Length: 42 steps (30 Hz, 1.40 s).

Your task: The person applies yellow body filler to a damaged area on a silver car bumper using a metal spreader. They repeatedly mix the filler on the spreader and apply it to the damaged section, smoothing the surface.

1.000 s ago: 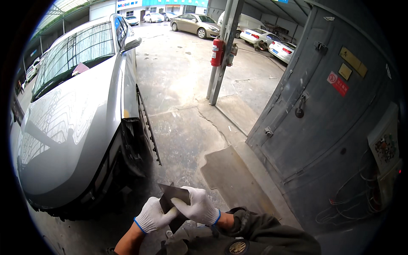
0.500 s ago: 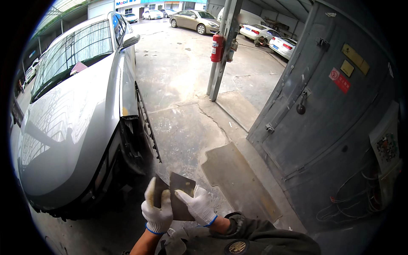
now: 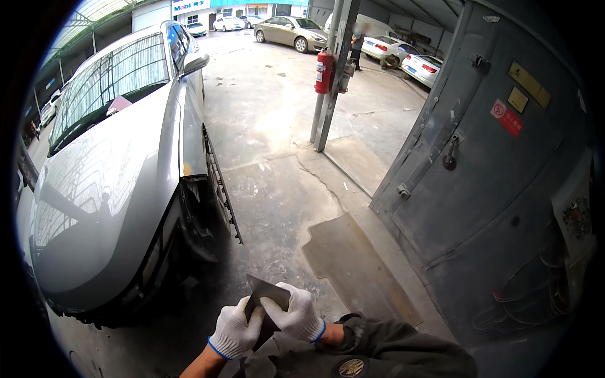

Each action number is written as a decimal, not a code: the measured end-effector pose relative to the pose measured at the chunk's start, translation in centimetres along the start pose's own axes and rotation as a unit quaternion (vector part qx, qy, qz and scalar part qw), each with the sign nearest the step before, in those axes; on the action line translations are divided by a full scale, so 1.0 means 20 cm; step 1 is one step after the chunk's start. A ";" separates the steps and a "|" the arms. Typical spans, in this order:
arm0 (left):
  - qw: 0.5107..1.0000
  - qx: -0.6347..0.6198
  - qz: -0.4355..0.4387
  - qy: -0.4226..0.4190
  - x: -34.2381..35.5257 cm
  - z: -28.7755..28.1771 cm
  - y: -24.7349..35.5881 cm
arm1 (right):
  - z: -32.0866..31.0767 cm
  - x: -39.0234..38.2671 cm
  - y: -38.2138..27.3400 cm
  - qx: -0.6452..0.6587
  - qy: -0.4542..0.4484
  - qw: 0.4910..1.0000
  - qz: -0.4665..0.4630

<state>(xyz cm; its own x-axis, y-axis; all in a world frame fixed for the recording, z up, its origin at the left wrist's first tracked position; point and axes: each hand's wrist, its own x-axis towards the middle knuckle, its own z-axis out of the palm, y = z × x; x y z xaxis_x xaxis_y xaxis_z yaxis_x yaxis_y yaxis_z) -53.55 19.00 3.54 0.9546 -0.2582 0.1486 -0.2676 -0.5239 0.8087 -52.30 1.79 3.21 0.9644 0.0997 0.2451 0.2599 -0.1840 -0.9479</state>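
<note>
Low in the picture, my left hand (image 3: 237,329) and my right hand (image 3: 295,314), in white knit gloves with blue cuffs, meet at a thin dark grey sheet (image 3: 267,290) that looks like sandpaper. Both hands are closed on it, with the thumbs pressed on its face. One pointed corner sticks up above the gloves, and a lower part shows beneath my fingers. Whether this is one folded sheet or two pieces laid together, I cannot tell. To the left stands a silver car (image 3: 107,183), its front end partly stripped around the dark wheel opening.
A black trim strip (image 3: 222,189) stands out from the car's side. A brownish flat mat (image 3: 356,264) lies on the concrete to my right, beside a grey metal door (image 3: 479,164). A red fire extinguisher (image 3: 323,72) hangs on a post. Farther off, a person (image 3: 357,49) stands near parked cars.
The two panels of dark sheet, held side by side before, have come together and overlap. My left index finger, raised before, has curled down, and my hands have drawn closer.
</note>
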 end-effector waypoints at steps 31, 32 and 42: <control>0.955 -0.242 -0.096 0.142 -0.11 0.28 -0.23 | 0.12 -0.02 0.18 0.142 -0.049 0.982 0.117; 0.949 -0.251 -0.100 0.164 -0.11 0.29 -0.20 | 0.13 -0.01 0.20 0.173 -0.054 0.975 0.128; 0.893 -0.323 -0.173 0.262 -0.05 0.08 -0.03 | -0.09 0.23 0.02 0.120 0.262 0.957 -0.011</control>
<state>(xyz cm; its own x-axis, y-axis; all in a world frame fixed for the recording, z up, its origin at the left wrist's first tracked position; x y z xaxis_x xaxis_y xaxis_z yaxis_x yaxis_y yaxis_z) -54.53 18.31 2.04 0.9411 0.3319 -0.0649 0.0255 0.1216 0.9923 -47.66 0.41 4.23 0.8672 -0.4152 0.2750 0.3232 0.0491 -0.9451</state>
